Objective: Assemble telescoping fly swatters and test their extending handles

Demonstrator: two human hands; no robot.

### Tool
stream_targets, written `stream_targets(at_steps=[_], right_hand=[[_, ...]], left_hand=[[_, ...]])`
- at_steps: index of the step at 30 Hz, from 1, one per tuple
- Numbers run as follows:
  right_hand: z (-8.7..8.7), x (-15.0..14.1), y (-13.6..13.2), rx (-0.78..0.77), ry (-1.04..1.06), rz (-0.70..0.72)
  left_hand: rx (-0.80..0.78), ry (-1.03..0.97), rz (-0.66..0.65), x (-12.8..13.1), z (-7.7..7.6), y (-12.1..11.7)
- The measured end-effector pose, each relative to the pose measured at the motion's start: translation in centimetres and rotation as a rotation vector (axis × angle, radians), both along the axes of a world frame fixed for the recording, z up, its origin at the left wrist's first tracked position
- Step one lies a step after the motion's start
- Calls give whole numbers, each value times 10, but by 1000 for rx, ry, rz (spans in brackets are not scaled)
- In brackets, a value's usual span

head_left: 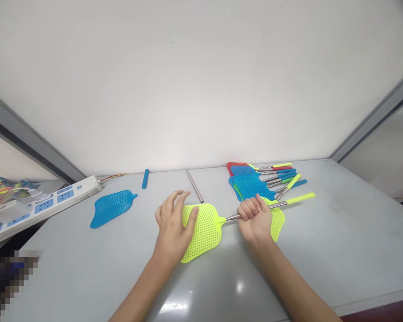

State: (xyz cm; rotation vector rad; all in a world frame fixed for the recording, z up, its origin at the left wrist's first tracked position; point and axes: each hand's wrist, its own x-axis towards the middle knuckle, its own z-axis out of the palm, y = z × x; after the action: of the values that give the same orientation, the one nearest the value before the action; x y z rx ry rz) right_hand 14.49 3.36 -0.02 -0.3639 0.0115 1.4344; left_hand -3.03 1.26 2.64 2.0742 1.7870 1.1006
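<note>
My right hand is wrapped in a fist around the metal rod of a yellow-green fly swatter. Its mesh head points left, and its yellow grip sticks out to the right. Over the left part of that head is my left hand, fingers spread and curved, thumb lying over the mesh; whether it presses on it I cannot tell. Another yellow mesh head shows partly behind my right hand. Beyond my hands lie a loose metal rod, a blue handle grip and a loose blue swatter head.
A pile of fly swatters in blue, red, green and yellow lies at the back right. On the left, a white power strip with a plug runs along the table. A white wall rises behind.
</note>
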Motion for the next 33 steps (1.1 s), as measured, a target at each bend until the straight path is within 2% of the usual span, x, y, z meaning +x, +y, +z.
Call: stream_targets(at_steps=[2, 5, 7, 8, 12, 15, 18, 24, 33], right_hand=[[1, 4, 2, 6, 19, -26], [-1, 4, 2, -8, 30, -42], [-3, 0, 1, -23, 28, -46], [-5, -2, 1, -30, 25, -50], [-10, -9, -1, -21, 9, -75], [-13, -12, -2, -14, 6, -86], [-14, -13, -3, -37, 8, -86], [-16, -17, -5, -71, -30, -97], [-15, -13, -5, 10, -184, -61]], left_hand=[[-160, -347, 64, -2, 1, 1], [-601, -865, -60, 0, 4, -1], [-827, -1026, -138, 1, 6, -3], [-881, -1058, -142, 2, 6, -4], [-881, -1082, -60, 0, 2, -4], [-884, -1084, -50, -2, 0, -2], [-900, -1089, -56, -2, 3, -2], [-954, -1107, 15, -3, 12, -3], [-976, -1221, -108, -10, -4, -2]])
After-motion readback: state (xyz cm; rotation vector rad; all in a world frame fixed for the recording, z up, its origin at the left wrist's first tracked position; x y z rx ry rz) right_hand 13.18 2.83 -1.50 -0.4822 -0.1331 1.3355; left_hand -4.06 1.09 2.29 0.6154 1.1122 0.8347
